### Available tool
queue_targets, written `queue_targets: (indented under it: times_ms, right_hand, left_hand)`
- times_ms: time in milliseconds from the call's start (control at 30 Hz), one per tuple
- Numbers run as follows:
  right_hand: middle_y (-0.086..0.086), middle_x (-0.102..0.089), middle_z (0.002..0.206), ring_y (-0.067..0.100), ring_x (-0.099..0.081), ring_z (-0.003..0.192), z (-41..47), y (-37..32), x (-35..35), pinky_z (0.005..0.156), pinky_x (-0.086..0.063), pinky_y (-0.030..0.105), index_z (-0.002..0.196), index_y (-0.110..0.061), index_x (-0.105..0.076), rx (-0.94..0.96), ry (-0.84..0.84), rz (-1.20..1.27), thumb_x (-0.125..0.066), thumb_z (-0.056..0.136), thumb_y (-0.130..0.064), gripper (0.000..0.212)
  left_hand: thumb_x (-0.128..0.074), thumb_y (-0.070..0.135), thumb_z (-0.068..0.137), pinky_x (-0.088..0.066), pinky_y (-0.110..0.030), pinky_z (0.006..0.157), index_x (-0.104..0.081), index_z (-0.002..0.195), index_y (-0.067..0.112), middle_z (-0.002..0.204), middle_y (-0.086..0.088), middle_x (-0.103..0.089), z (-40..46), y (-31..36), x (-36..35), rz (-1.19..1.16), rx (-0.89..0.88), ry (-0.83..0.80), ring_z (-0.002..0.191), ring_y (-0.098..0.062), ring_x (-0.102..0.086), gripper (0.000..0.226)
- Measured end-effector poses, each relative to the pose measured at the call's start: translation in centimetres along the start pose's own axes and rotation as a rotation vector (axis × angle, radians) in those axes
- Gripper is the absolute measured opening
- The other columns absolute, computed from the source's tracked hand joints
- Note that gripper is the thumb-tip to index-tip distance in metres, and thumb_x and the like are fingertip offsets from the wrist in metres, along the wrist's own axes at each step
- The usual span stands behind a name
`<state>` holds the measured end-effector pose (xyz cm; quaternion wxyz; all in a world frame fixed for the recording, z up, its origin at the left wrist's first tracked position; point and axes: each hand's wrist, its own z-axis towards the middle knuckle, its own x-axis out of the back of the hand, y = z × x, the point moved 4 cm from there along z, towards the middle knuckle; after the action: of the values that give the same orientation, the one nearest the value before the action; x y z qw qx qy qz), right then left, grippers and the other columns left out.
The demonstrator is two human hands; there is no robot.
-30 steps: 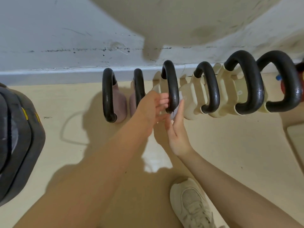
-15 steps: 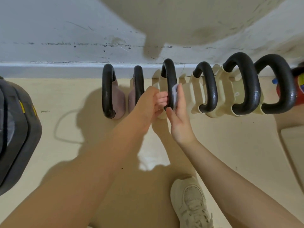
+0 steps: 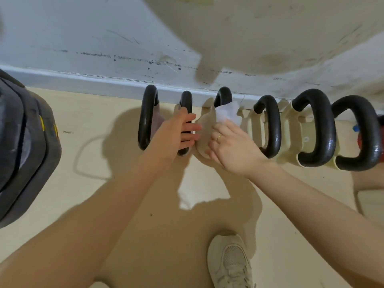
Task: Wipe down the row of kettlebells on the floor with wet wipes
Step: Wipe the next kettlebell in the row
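Note:
Several kettlebells with black handles stand in a row along the baseboard. The two at the left are pinkish (image 3: 147, 117), the others cream (image 3: 318, 125). My right hand (image 3: 232, 146) presses a white wet wipe (image 3: 227, 113) onto the third kettlebell (image 3: 204, 125), just below the far end of its handle (image 3: 223, 96). This hand hides most of that handle. My left hand (image 3: 178, 134) lies across the second kettlebell's handle (image 3: 185, 104), fingers spread flat against the cream body's left side.
A big black weight (image 3: 25, 142) sits on the floor at the left. My pale shoe (image 3: 230, 262) is below the hands. A red kettlebell (image 3: 381, 132) ends the row at the right edge, with a pale mat corner (image 3: 372, 200) below it. A large beige rounded object (image 3: 270, 28) overhangs the wall.
My right hand moved the wipe from the handle's right side up over the kettlebell toward the wall. My left hand let go of that handle and now rests flat against the body.

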<state>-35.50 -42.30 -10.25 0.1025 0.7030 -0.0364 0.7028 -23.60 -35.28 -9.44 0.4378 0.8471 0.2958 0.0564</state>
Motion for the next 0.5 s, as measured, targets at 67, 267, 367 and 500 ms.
queue_targets:
  times_ms: [67,267,367,500]
  right_hand:
    - [0.008,-0.065,0.071,0.030,-0.064,0.085,-0.1,0.2,0.0,0.106,-0.026,0.038,0.074,-0.006,-0.068,0.087,-0.011,-0.105,-0.037,0.088,-0.025,0.039]
    - [0.008,-0.071,0.087,0.033,-0.059,0.104,-0.8,-0.4,-1.9,0.108,-0.021,0.043,0.089,-0.008,-0.073,0.155,-0.170,-0.441,-0.064,0.075,-0.028,0.026]
    - [0.003,-0.067,0.116,0.028,-0.051,0.122,-2.9,-1.8,-3.6,0.114,-0.001,0.051,0.122,-0.016,-0.061,0.180,-0.255,-0.632,-0.050,0.083,-0.033,0.044]
    - [0.005,-0.040,0.147,0.025,-0.027,0.140,-4.8,-2.8,-5.4,0.104,0.013,0.055,0.132,0.005,-0.010,0.288,-0.339,-0.803,-0.036,0.093,-0.032,0.059]
  left_hand:
    - [-0.032,0.032,0.098,-0.052,-0.018,0.071,-0.058,0.115,0.010,0.090,-0.001,-0.066,-0.4,0.5,0.1,0.038,-0.017,0.025,0.079,-0.015,-0.063,0.038]
    - [-0.035,0.033,0.097,-0.052,-0.029,0.077,-0.062,0.089,0.018,0.083,-0.004,-0.068,-1.0,0.0,-0.7,0.120,-0.080,0.017,0.074,-0.018,-0.063,0.032]
    - [-0.038,0.030,0.097,-0.053,-0.031,0.079,-0.063,0.091,0.020,0.086,-0.005,-0.069,-1.1,-0.3,-0.9,0.198,-0.149,0.013,0.079,-0.018,-0.064,0.028]
    - [-0.039,0.027,0.097,-0.053,-0.030,0.081,-0.064,0.096,0.017,0.084,0.001,-0.069,-1.8,-0.2,-0.6,0.457,-0.322,0.008,0.080,-0.013,-0.064,0.027]
